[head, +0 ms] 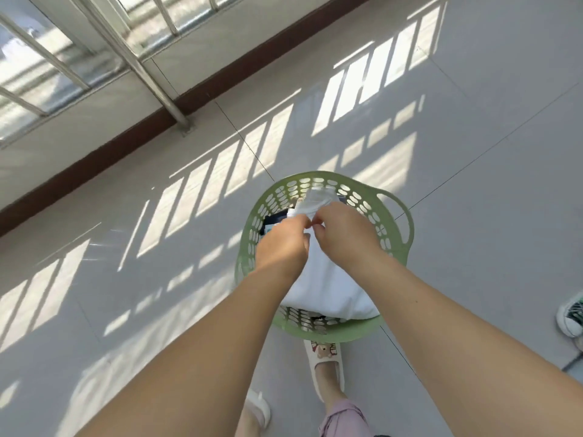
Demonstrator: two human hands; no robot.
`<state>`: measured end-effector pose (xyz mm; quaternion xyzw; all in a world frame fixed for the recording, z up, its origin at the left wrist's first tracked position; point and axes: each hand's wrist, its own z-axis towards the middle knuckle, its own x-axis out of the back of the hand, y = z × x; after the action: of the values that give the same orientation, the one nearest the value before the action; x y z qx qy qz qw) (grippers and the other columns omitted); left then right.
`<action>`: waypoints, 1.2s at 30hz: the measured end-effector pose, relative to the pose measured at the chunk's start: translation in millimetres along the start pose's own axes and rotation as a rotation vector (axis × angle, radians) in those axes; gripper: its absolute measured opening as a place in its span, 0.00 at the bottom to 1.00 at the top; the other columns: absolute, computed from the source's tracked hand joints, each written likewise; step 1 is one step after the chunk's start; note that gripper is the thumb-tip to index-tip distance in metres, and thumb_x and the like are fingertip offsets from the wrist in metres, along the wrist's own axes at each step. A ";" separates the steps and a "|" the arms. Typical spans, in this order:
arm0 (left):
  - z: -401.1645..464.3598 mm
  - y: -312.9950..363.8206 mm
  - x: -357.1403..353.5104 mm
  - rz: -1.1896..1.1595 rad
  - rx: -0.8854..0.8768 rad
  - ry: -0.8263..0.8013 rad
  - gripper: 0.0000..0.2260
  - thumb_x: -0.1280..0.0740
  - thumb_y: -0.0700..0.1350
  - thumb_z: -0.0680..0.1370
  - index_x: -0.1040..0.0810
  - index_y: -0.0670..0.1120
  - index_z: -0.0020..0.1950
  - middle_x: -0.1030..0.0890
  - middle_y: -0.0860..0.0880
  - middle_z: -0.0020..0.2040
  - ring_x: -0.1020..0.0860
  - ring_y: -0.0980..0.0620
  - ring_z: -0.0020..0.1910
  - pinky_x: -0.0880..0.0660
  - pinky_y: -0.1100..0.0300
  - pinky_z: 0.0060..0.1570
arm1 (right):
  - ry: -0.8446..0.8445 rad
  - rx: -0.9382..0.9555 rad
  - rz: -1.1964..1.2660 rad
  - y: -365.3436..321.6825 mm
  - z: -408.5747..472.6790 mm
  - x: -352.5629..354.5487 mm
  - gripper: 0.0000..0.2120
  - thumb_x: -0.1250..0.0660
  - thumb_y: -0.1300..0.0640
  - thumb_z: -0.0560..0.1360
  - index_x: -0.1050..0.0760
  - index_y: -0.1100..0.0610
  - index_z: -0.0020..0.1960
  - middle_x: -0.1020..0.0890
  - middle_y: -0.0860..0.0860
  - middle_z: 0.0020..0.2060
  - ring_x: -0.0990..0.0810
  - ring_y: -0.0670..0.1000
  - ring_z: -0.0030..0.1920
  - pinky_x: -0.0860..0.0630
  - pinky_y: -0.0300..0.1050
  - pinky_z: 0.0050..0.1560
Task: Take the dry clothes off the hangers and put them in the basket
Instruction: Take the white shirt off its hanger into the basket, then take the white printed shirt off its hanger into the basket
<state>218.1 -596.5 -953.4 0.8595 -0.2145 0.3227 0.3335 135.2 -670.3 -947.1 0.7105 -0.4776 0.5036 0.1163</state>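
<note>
A round green plastic basket (398,212) with holed walls stands on the floor right in front of my feet. A white garment (328,288) hangs over its opening, and a dark piece of clothing (273,219) lies inside at the left. My left hand (282,244) and my right hand (342,233) meet above the basket, and each pinches the top edge of the white garment with curled fingers. No hanger is in view.
Grey floor tiles (473,152) striped with sunlight surround the basket. A metal railing post (157,89) and window bars run along the dark skirting at upper left. My slippered foot (325,357) stands just behind the basket. A green-laced sneaker (569,316) lies at the right edge.
</note>
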 end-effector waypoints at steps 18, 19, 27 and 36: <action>-280.1 -13.9 296.2 -0.095 0.096 0.634 0.09 0.40 0.44 0.79 0.22 0.44 0.52 0.20 0.43 0.51 0.24 0.43 0.52 0.28 0.55 0.49 | 0.140 0.548 0.115 -277.3 -179.1 222.8 0.10 0.40 0.54 0.78 0.22 0.56 0.50 0.18 0.55 0.48 0.22 0.58 0.52 0.31 0.43 0.44; -288.8 -16.7 299.2 -0.104 0.113 0.638 0.08 0.40 0.44 0.79 0.22 0.44 0.51 0.20 0.43 0.50 0.24 0.43 0.50 0.29 0.55 0.48 | 0.130 0.565 0.106 -283.9 -185.7 225.1 0.10 0.40 0.54 0.78 0.22 0.56 0.51 0.18 0.56 0.48 0.22 0.58 0.52 0.32 0.43 0.44; -410.1 -66.3 367.5 -0.082 0.204 0.963 0.08 0.38 0.44 0.78 0.21 0.45 0.51 0.20 0.47 0.47 0.26 0.49 0.46 0.31 0.59 0.45 | 0.163 0.900 0.041 -402.3 -258.5 254.9 0.09 0.39 0.53 0.78 0.22 0.55 0.52 0.18 0.52 0.48 0.22 0.53 0.49 0.28 0.43 0.45; -512.5 -113.9 458.1 -0.022 0.079 1.262 0.07 0.36 0.45 0.78 0.21 0.44 0.52 0.18 0.45 0.45 0.21 0.48 0.44 0.24 0.55 0.49 | 0.237 1.147 0.161 -514.6 -330.3 290.7 0.15 0.41 0.61 0.79 0.27 0.54 0.64 0.19 0.53 0.57 0.21 0.52 0.54 0.24 0.50 0.59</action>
<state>394.1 -224.0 -391.5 0.5174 0.0443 0.7717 0.3671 355.7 -354.2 -390.5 0.5604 -0.1651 0.7645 -0.2725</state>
